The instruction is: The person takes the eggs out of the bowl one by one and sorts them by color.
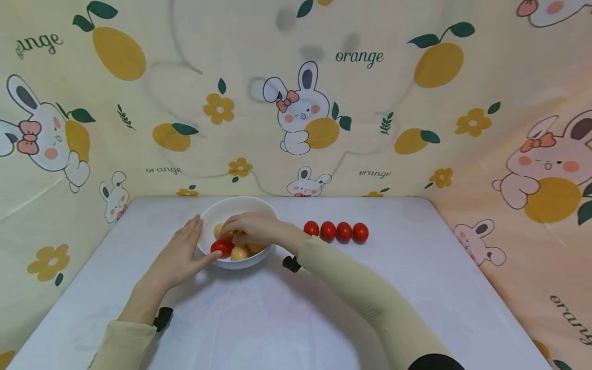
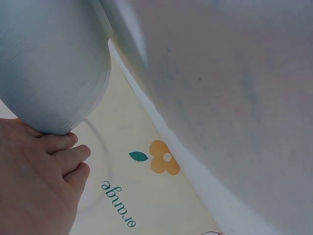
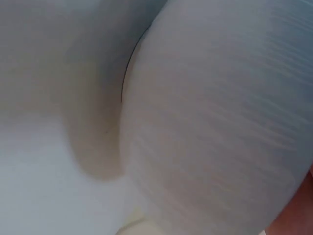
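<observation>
A white bowl (image 1: 242, 204) stands near the back of the table and fills much of both wrist views. Inside it are a red cherry tomato (image 1: 222, 248) and several small yellow-orange round fruits (image 1: 239, 252). My left hand (image 1: 181, 257) lies along the bowl's left side, its fingers extended against the outside and the thumb at the near rim. In the left wrist view its fingertips (image 2: 80, 152) touch the bowl's outer wall. My right hand (image 1: 252, 228) reaches over the right rim with fingers bent down among the fruits; I cannot tell whether they grip one.
Several red cherry tomatoes (image 1: 344, 232) form a row right of the bowl, just beyond the right forearm. The white tabletop (image 1: 259, 318) ends at a patterned cloth (image 1: 250, 123) behind. Black straps with small dark devices (image 1: 292, 264) sit on the wrists.
</observation>
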Tool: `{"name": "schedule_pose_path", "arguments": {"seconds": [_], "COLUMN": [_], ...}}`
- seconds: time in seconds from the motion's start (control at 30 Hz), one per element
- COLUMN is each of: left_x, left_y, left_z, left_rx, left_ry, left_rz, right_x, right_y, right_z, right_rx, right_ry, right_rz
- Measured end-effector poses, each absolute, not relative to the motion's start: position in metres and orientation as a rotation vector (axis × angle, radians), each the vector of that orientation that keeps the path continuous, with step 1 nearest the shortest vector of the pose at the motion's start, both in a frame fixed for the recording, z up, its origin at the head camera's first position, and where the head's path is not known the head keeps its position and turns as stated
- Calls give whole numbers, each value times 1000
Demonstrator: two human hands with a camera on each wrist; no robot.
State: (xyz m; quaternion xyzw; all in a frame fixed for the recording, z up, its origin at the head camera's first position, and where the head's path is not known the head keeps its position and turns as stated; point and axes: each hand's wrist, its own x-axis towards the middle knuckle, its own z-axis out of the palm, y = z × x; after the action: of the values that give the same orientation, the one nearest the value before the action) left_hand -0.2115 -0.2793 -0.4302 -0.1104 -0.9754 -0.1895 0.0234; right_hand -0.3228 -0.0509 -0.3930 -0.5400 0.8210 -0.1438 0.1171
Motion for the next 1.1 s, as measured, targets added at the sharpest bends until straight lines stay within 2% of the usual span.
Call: {"name": "schedule_pose_path", "arguments": {"seconds": [0.87, 1.1], "left_x": [-211, -211], "left_y": [-279, -279], "left_z": [-429, -429], "left_rx": [-367, -374], "left_ry": [-3005, -3003], "left_rz": [-601, -581], "right_x": [-327, -326], "right_y": [-79, -80], "right_z": [-403, -405], "right_rx": [-1616, -1526], "right_ry": [2320, 2338], "right_rz": [-274, -282]}}
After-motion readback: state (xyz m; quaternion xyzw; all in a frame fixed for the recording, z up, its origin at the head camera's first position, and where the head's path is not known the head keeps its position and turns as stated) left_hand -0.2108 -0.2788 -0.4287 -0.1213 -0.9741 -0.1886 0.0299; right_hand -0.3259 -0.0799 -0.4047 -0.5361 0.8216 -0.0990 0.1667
